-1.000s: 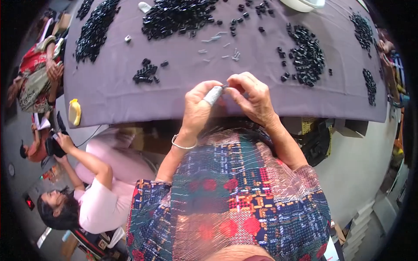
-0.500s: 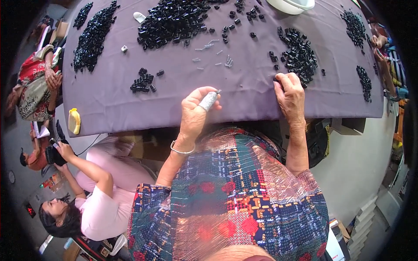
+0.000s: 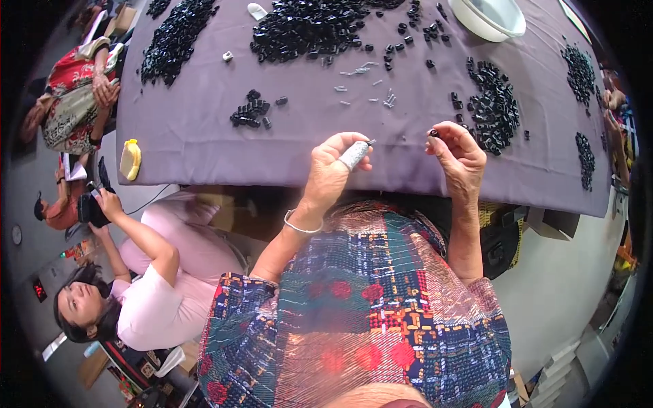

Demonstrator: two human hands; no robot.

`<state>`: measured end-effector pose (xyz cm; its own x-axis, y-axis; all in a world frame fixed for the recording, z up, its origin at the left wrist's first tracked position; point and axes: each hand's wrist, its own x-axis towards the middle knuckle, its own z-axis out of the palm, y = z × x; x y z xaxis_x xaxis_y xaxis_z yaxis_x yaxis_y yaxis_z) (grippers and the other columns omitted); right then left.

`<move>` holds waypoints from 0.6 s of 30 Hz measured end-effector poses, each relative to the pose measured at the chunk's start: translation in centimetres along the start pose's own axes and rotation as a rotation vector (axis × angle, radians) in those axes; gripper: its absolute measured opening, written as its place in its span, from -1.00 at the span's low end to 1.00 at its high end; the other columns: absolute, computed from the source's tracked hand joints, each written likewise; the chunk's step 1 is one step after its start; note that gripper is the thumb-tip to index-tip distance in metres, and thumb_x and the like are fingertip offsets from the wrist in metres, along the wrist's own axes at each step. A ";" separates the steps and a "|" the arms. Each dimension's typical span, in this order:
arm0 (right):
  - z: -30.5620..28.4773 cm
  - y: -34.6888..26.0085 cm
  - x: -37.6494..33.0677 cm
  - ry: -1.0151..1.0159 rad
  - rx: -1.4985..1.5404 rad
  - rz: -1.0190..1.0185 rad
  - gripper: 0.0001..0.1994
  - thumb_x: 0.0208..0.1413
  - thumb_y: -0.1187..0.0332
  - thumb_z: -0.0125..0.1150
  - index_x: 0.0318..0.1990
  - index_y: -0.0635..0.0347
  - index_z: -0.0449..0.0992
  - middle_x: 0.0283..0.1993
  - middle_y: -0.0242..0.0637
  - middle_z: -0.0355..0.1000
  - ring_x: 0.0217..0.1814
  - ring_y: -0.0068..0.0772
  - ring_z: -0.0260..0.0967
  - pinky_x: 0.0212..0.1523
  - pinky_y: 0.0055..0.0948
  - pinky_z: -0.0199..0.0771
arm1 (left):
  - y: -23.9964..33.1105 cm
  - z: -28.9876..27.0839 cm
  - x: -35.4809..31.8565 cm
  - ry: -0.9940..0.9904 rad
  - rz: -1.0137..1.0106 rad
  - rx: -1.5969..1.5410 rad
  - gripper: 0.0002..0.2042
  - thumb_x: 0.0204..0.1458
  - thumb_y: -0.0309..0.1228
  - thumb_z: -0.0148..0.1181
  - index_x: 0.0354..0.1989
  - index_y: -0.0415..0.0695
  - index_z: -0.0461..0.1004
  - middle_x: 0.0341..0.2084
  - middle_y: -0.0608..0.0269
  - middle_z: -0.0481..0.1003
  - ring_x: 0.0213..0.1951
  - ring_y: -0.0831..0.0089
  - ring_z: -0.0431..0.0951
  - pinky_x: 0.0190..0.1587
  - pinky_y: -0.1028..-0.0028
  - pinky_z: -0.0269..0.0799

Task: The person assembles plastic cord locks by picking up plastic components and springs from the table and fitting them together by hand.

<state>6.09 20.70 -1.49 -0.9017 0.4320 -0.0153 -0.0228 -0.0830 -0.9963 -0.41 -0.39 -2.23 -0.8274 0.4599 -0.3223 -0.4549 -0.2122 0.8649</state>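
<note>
My left hand (image 3: 335, 168) grips a small grey cylindrical tool (image 3: 355, 155) with a thin metal tip that points right. My right hand (image 3: 458, 155) pinches a small black part (image 3: 433, 133) between thumb and fingertips, a short way right of the tool's tip. Both hands hover over the near edge of a table covered in purple cloth (image 3: 197, 146). A pile of small black parts (image 3: 492, 109) lies just beyond my right hand. Several small metal pins (image 3: 371, 85) are scattered on the cloth beyond my left hand.
More heaps of black parts (image 3: 309, 27) (image 3: 178, 37) lie across the table, with a small cluster (image 3: 250, 114) at the middle. A white bowl (image 3: 491, 19) stands at the far right. A yellow object (image 3: 130, 159) sits at the table's left edge. A seated person in pink (image 3: 146, 272) is at my left.
My right hand left the black pile on the table, picked up a black part and came back toward the tool. My left hand has stayed on the tool.
</note>
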 end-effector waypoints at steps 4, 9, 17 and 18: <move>0.7 0.4 0.0 -0.104 0.120 0.016 -0.80 0.07 0.58 0.21 -0.12 0.33 0.48 -0.27 -0.34 0.47 -0.31 -0.61 0.41 -0.25 -0.61 0.47 | 0.2 0.3 -0.2 -0.013 0.019 -0.033 -0.82 0.10 -0.45 0.17 -0.16 -0.25 0.47 -0.37 0.27 0.54 -0.41 0.58 0.54 -0.28 0.51 0.54; 2.3 -0.2 -0.3 -0.168 0.154 0.097 -0.82 0.09 0.56 0.19 -0.13 0.34 0.47 -0.27 -0.32 0.47 -0.32 -0.59 0.41 -0.25 -0.60 0.46 | 0.6 1.0 -0.2 -0.025 0.036 -0.030 -0.81 0.10 -0.45 0.18 -0.17 -0.27 0.47 -0.38 0.26 0.54 -0.41 0.58 0.52 -0.29 0.53 0.52; 3.3 -0.3 -0.8 -0.227 0.106 0.136 -0.84 0.12 0.54 0.15 -0.13 0.34 0.46 -0.27 -0.36 0.45 -0.30 -0.62 0.37 -0.25 -0.64 0.39 | 0.8 1.1 -0.6 -0.024 0.014 0.022 -0.82 0.10 -0.45 0.18 -0.19 -0.27 0.46 -0.38 0.28 0.54 -0.41 0.60 0.50 -0.29 0.58 0.46; 3.5 -0.6 -0.8 -0.233 0.046 0.076 -0.84 0.11 0.55 0.16 -0.14 0.34 0.47 -0.27 -0.38 0.44 -0.29 -0.64 0.36 -0.24 -0.65 0.38 | 0.9 1.3 -0.7 -0.005 0.023 0.031 -0.86 0.11 -0.48 0.15 -0.21 -0.27 0.47 -0.42 0.33 0.51 -0.43 0.62 0.48 -0.32 0.60 0.44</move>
<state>5.37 17.27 -0.53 -0.9767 0.2047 -0.0649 0.0342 -0.1501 -0.9881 0.18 0.26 -0.72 -0.8360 0.4595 -0.3000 -0.4249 -0.1961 0.8837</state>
